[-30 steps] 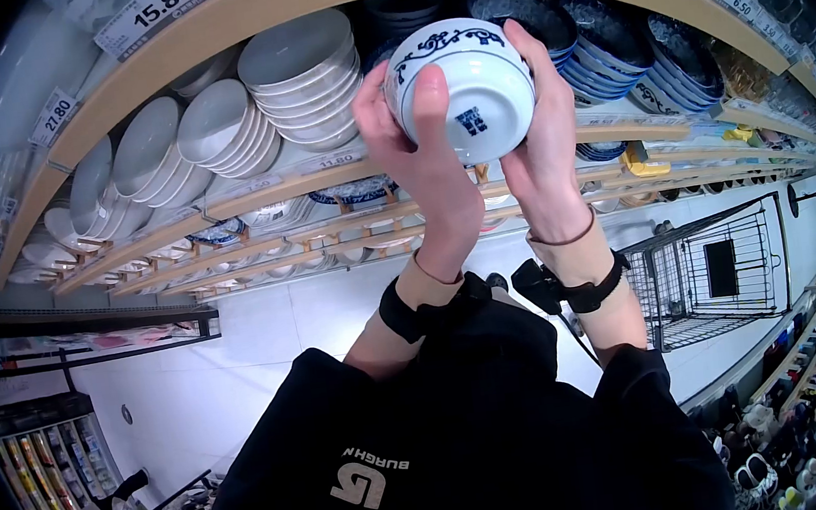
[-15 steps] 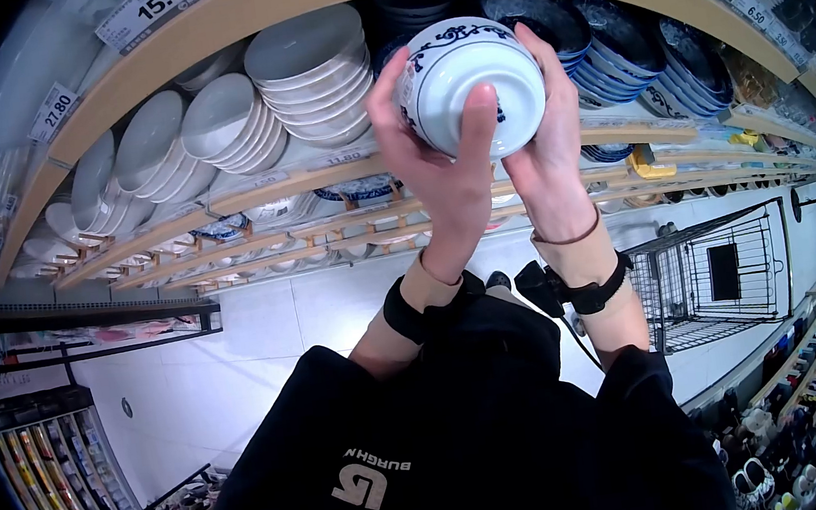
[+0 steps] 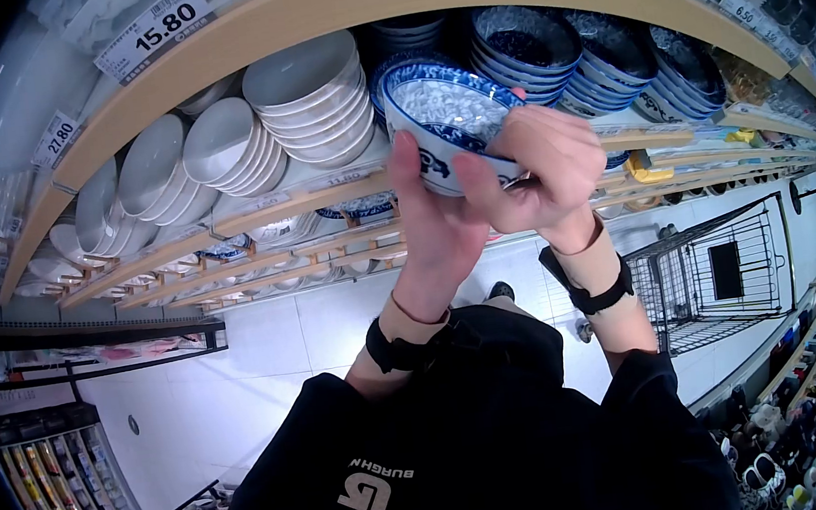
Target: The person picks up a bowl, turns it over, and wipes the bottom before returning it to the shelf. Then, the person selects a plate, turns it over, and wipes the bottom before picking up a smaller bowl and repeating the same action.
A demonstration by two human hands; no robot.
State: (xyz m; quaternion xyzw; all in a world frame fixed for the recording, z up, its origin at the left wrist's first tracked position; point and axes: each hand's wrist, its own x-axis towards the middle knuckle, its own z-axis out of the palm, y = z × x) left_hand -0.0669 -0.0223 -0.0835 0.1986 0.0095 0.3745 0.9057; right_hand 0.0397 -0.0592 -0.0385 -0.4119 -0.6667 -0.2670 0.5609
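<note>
A blue-and-white patterned bowl (image 3: pixel 447 109) is held in front of the shelf, tilted with its inside facing up and partly toward me. My left hand (image 3: pixel 441 236) cups it from below, one finger up along its left wall; its other fingers are partly hidden. My right hand (image 3: pixel 549 163) is closed on the bowl's right rim, fingers curled over the edge. Just behind it stand stacks of dark blue patterned bowls (image 3: pixel 525 45). White bowls (image 3: pixel 304 95) are stacked to the left.
A wooden shelf edge (image 3: pixel 300 15) with price tags curves above my hands. Lower shelves (image 3: pixel 258 262) hold more dishes. A wire shopping cart (image 3: pixel 722 270) stands on the floor at right. Racks of shoes (image 3: pixel 765 476) are at lower right.
The bowl has turned from showing its white underside to showing its patterned inside. My right hand has shifted from its side to curl over the rim; my left hand has moved lower.
</note>
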